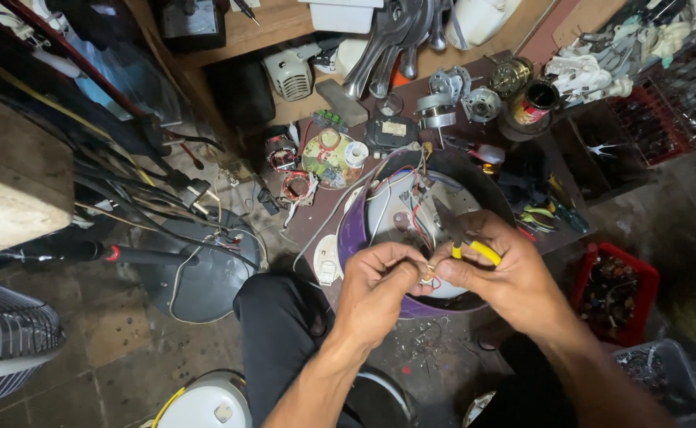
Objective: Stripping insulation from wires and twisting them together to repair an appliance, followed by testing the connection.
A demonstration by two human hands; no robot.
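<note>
Both hands meet over the round purple appliance base [353, 238]: left hand [376, 289] fingertips pinch thin wires [428, 273]; right hand [506, 277] grips yellow-handled pliers [467, 242], best kept steady, close beside the pinch.

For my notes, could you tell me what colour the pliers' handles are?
Yellow, seen in the head view: pliers in the right hand.

Thin red and white wires [428, 273] pinched above the open purple appliance [353, 230]; yellow-handled pliers [465, 242] upright.

Dim workshop: worn tiled floor [118, 349], cluttered low wooden bench [277, 32].
</note>
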